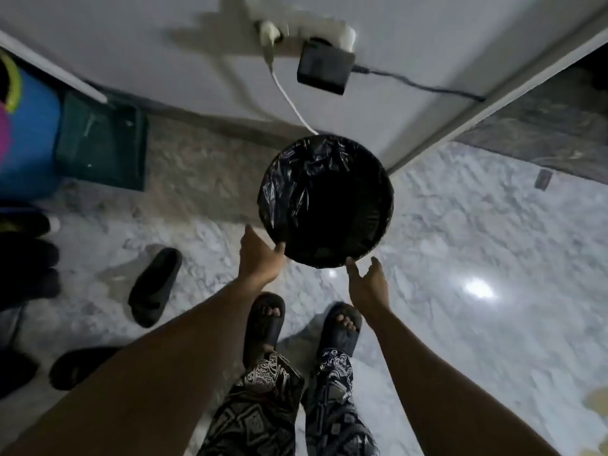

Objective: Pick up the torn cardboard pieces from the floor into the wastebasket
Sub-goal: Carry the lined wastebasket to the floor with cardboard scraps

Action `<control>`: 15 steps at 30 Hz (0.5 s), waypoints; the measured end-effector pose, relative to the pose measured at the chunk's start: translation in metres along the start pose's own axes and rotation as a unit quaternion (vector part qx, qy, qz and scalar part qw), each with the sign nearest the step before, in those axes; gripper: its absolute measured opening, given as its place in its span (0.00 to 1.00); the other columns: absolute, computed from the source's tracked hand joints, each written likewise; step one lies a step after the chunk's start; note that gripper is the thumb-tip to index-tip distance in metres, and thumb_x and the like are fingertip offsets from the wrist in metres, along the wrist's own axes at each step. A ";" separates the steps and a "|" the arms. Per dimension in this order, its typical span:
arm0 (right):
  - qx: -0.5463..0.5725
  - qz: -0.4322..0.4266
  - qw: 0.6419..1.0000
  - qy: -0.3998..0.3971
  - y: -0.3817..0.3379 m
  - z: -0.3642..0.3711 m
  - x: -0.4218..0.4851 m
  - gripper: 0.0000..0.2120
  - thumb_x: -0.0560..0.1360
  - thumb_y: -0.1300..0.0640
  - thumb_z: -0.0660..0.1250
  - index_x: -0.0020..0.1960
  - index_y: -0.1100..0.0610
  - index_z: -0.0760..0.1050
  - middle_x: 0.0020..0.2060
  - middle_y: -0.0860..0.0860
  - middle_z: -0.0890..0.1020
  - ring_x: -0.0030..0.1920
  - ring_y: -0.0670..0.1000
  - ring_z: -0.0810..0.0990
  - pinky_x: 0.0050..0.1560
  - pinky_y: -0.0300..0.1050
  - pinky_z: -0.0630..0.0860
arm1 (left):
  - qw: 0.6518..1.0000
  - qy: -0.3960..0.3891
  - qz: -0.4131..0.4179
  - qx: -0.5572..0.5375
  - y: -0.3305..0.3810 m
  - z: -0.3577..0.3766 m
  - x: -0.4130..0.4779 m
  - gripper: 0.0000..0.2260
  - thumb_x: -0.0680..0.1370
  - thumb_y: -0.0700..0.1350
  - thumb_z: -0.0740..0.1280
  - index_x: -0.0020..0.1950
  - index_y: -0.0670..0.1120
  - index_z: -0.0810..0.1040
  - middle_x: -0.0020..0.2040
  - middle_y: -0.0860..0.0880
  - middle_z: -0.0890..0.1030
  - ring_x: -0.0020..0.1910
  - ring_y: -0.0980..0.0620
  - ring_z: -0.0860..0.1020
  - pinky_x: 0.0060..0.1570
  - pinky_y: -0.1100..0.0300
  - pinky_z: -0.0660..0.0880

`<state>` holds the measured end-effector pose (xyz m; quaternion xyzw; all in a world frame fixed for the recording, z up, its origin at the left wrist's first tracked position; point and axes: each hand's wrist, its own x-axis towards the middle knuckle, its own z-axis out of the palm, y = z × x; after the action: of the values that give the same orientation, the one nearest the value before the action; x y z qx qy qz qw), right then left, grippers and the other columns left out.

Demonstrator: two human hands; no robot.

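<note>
Bare forearms (158, 373) reach forward over patterned trousers (263, 409) and two slippered feet (267, 319). Ahead, the left hand (260, 258) is open, its fingertips touching the near rim of the wastebasket (289, 179). The right hand (370, 283) is spread wide, holds nothing, and is just beside that rim. The wastebasket, lined with a black bag, stands on the marble floor (460, 225) at the wall corner. Tan scraps (597, 403) at the right edge are too blurred to identify.

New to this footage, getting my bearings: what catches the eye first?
A round, black-lined wastebasket stands mid-frame by the wall. The left hand and right hand, both open, reach for its near rim. A loose black slipper lies on the marble floor to the left.
</note>
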<state>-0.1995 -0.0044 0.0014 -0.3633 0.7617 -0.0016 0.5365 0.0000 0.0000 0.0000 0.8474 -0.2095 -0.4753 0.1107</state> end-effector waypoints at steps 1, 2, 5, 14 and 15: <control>0.038 0.012 0.999 0.020 0.001 0.016 0.022 0.33 0.79 0.43 0.63 0.77 0.59 0.57 0.71 0.58 0.71 0.69 0.59 0.72 0.65 0.53 0.70 | 0.999 0.020 -0.037 -0.034 -0.004 0.006 0.026 0.40 0.79 0.52 0.69 0.80 0.41 0.47 0.78 0.42 0.59 0.75 0.42 0.64 0.66 0.53 0.68; 0.084 0.034 0.995 0.034 0.010 0.033 0.047 0.32 0.78 0.45 0.65 0.75 0.58 0.59 0.67 0.58 0.74 0.64 0.59 0.75 0.62 0.54 0.72 | 0.995 0.031 -0.078 -0.056 -0.015 0.014 0.052 0.40 0.78 0.52 0.69 0.80 0.40 0.49 0.77 0.42 0.63 0.72 0.42 0.68 0.60 0.55 0.71; 0.218 0.111 0.967 0.074 0.019 0.055 0.097 0.33 0.69 0.47 0.70 0.68 0.56 0.62 0.58 0.59 0.78 0.52 0.57 0.79 0.55 0.55 0.77 | 0.992 -0.002 -0.089 -0.089 -0.016 0.021 0.096 0.30 0.77 0.51 0.71 0.74 0.41 0.65 0.66 0.44 0.75 0.60 0.42 0.77 0.48 0.56 0.74; 0.343 0.155 0.924 0.062 0.034 0.077 0.083 0.18 0.70 0.73 0.58 0.55 0.62 0.75 0.51 0.62 0.80 0.47 0.62 0.81 0.39 0.60 0.83 | 0.987 -0.065 -0.066 -0.131 -0.057 0.030 0.112 0.17 0.74 0.35 0.66 0.59 0.50 0.75 0.57 0.47 0.80 0.52 0.43 0.80 0.48 0.46 0.83; 0.339 0.157 0.926 0.054 0.043 0.078 0.079 0.16 0.71 0.74 0.59 0.55 0.62 0.74 0.51 0.62 0.80 0.46 0.61 0.81 0.37 0.56 0.83 | 0.986 -0.064 -0.069 -0.140 -0.063 0.032 0.104 0.16 0.74 0.34 0.66 0.58 0.50 0.75 0.56 0.47 0.80 0.51 0.43 0.80 0.46 0.46 0.83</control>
<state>-0.1722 0.0143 -0.1128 -0.0347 0.7909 -0.1948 0.5791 0.0367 0.0088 -0.1198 0.8039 -0.0886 -0.5596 0.1810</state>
